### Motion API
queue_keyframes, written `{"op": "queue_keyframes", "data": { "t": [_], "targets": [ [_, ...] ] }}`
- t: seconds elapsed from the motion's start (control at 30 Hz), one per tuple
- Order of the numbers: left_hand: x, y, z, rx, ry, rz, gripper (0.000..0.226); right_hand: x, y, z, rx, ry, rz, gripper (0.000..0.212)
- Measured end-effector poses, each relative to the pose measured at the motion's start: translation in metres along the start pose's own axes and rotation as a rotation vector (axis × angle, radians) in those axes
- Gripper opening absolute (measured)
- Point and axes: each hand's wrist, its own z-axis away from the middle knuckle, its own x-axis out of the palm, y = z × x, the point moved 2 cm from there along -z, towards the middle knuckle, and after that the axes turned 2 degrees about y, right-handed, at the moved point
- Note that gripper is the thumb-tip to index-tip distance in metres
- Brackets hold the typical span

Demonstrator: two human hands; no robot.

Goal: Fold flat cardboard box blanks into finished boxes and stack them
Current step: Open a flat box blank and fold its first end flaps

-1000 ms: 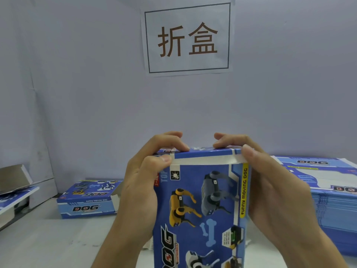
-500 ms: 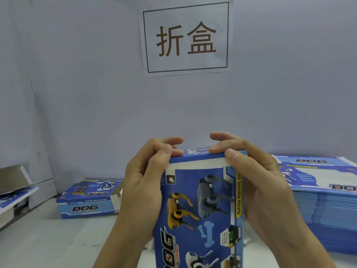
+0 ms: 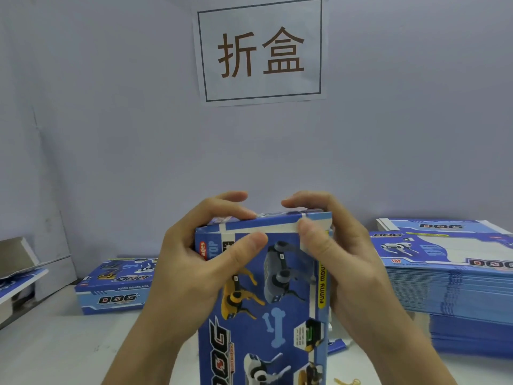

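Observation:
A blue cardboard box (image 3: pixel 277 307) printed with robot dogs stands upright in front of me, its top flap almost down with a white edge showing. My left hand (image 3: pixel 200 268) grips the box's upper left corner, fingers curled over the top and thumb lying across the front. My right hand (image 3: pixel 349 262) grips the upper right corner, fingers over the top flap and thumb pressing the flap's front edge. A finished box (image 3: pixel 113 290) lies flat at the back left. A tall stack of flat blanks (image 3: pixel 455 279) sits at the right.
The white table (image 3: pixel 69 345) runs under everything. A paper sign (image 3: pixel 261 51) hangs on the grey wall behind. A grey slanted piece with a blue blank under it (image 3: pixel 16 262) sits at the far left edge. A yellow rubber band (image 3: pixel 347 381) lies near the box's foot.
Both thumbs have slid inward along the front edge of the top flap, and the flap has gone further down. The box has shifted slightly to the right.

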Motion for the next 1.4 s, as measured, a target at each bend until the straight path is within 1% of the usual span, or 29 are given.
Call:
{"op": "queue_keyframes", "data": {
  "t": [0.07,0.13,0.17,0.2,0.27,0.33,0.37,0.43,0.47,0.53,0.6,0.67,0.7,0.73,0.77,0.83,0.9,0.97,1.03,1.13,1.17,1.27,1.4],
  "targets": [
    [-0.001,-0.001,-0.001,-0.006,0.035,0.013,0.032,0.0,-0.001,0.001,-0.032,-0.024,0.054,0.021],
    [-0.004,-0.004,-0.001,-0.023,0.041,-0.012,0.024,-0.002,-0.001,0.001,-0.021,-0.017,0.073,0.023],
    [-0.006,-0.002,-0.001,-0.021,0.034,-0.071,0.022,-0.003,0.0,0.001,-0.006,-0.018,0.079,0.023],
    [-0.008,0.0,-0.002,-0.001,0.021,-0.181,0.023,-0.004,0.0,0.001,0.003,-0.021,0.108,0.022],
    [-0.009,0.006,-0.003,0.055,-0.006,-0.428,0.031,-0.007,0.002,0.001,0.003,-0.032,0.214,0.027],
    [-0.003,0.013,-0.002,0.108,-0.018,-0.5,0.035,-0.005,0.002,0.0,-0.008,-0.062,0.308,0.03],
    [0.001,0.016,-0.002,0.138,-0.022,-0.516,0.033,-0.003,0.002,0.0,-0.028,-0.079,0.381,0.03],
    [0.011,0.021,0.0,0.197,-0.025,-0.545,0.018,0.002,0.001,-0.001,-0.078,-0.101,0.508,0.034],
    [0.014,0.022,0.0,0.206,-0.024,-0.534,0.015,0.003,0.001,-0.001,-0.092,-0.109,0.517,0.036],
    [0.015,0.023,0.001,0.223,-0.027,-0.505,0.019,0.003,0.002,0.0,-0.085,-0.108,0.473,0.043],
    [0.014,0.022,0.0,0.256,-0.03,-0.507,0.02,0.0,0.004,0.0,-0.074,-0.083,0.439,0.053],
    [0.011,0.019,-0.001,0.282,-0.031,-0.542,0.02,-0.005,0.004,0.0,-0.107,-0.042,0.437,0.057],
    [0.008,0.016,-0.002,0.293,-0.022,-0.569,0.022,-0.008,0.002,0.0,-0.133,-0.01,0.451,0.057],
    [0.006,0.012,-0.002,0.303,-0.016,-0.592,0.019,-0.011,0.001,-0.001,-0.16,0.026,0.464,0.054],
    [0.005,0.007,-0.001,0.303,-0.016,-0.591,0.015,-0.014,-0.001,-0.001,-0.177,0.06,0.469,0.051],
    [0.008,0.001,0.001,0.316,-0.032,-0.553,0.017,-0.018,-0.002,-0.002,-0.191,0.09,0.517,0.046],
    [0.017,-0.004,0.002,0.37,-0.035,-0.557,0.018,-0.021,-0.001,-0.003,-0.173,0.101,0.553,0.041],
    [0.023,-0.006,0.003,0.402,-0.031,-0.579,0.019,-0.023,0.001,-0.004,-0.117,0.128,0.51,0.042],
    [0.025,-0.01,0.003,0.396,-0.043,-0.582,0.027,-0.026,0.002,-0.005,-0.07,0.169,0.502,0.043],
    [0.031,-0.017,0.006,0.374,-0.078,-0.566,0.049,-0.03,0.002,-0.005,-0.036,0.203,0.495,0.04],
    [0.034,-0.021,0.008,0.39,-0.063,-0.55,0.053,-0.031,0.002,-0.005,-0.032,0.209,0.49,0.038],
    [0.042,-0.033,0.013,0.437,0.067,-0.429,0.046,-0.033,0.003,-0.005,-0.019,0.209,0.49,0.037],
    [0.04,-0.044,0.015,0.444,0.162,-0.347,0.045,-0.031,0.003,-0.006,-0.003,0.179,0.505,0.038]
  ]
}}
